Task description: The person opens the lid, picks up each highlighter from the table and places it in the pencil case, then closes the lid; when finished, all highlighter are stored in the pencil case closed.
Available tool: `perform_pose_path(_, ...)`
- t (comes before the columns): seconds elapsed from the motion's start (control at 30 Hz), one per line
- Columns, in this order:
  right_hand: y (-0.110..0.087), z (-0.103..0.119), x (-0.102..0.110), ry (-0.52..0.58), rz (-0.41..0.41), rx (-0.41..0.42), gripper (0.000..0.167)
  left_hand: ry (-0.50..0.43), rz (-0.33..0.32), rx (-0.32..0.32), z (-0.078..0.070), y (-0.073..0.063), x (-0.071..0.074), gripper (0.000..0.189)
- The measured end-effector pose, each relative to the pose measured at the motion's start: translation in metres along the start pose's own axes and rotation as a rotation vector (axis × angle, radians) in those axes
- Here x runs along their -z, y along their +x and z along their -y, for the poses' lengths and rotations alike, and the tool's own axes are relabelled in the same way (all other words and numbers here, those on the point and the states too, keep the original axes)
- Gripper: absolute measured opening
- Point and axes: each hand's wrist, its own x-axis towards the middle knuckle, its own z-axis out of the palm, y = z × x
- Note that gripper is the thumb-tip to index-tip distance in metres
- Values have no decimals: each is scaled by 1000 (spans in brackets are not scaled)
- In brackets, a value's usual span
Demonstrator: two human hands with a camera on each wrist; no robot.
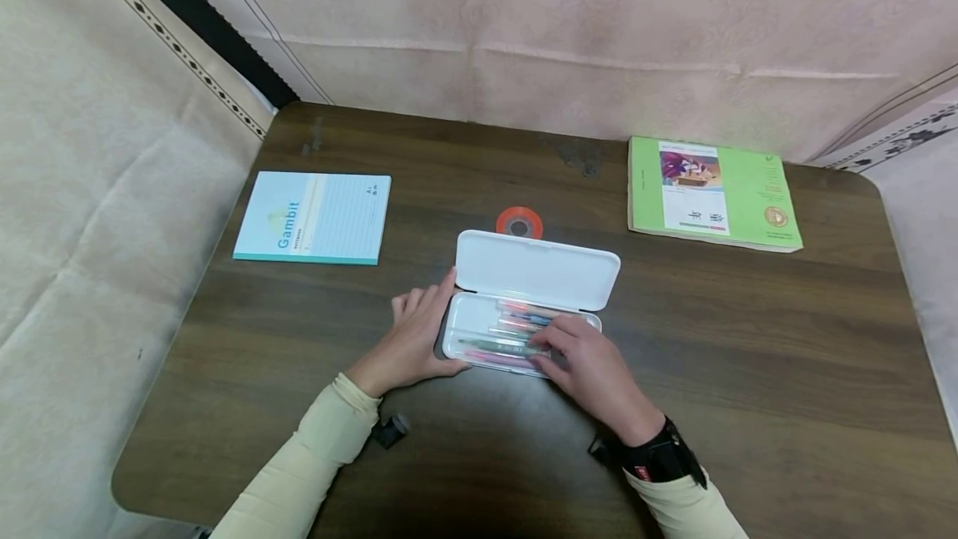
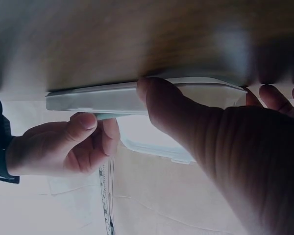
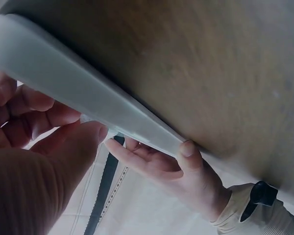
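Note:
A white pencil case [image 1: 473,318] lies on the table with its lid [image 1: 537,269] raised, and several pens [image 1: 520,318] lie inside it. My left hand [image 1: 415,335] grips the case's left end, its thumb along the front wall, as the left wrist view also shows. Over the right half of the case, my right hand [image 1: 595,368] reaches in and pinches a green pen [image 1: 494,347] between thumb and fingers. Most of the case's interior is hidden behind its front wall [image 3: 83,88] in the right wrist view.
Just behind the lid lies a round orange tape roll [image 1: 519,223]. A light blue notebook [image 1: 310,219] is at the left, and a thick green book [image 1: 748,198] at the back right. Pale cloth [image 1: 561,23] hangs behind the wooden table [image 1: 748,339].

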Motion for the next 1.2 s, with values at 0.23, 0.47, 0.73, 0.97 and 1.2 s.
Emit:
perform_pose_path(0.23,-2,-2,2,41,2,-17,23,9,-4,-7,1,0,0,128)
perform_pose_path(0.47,-3,-4,8,88,-5,-45,25,5,-4,-6,1,0,-1,129)
perform_pose_path(0.73,8,-13,48,157,-77,-127,31,3,-7,-10,0,-1,0,129)
perform_pose_path(0.97,21,-39,80,128,-244,-187,35,-3,7,5,0,0,1,128)
perform_pose_path(1.2,28,-65,85,263,-238,-355,41,-18,9,16,-2,-1,1,129)
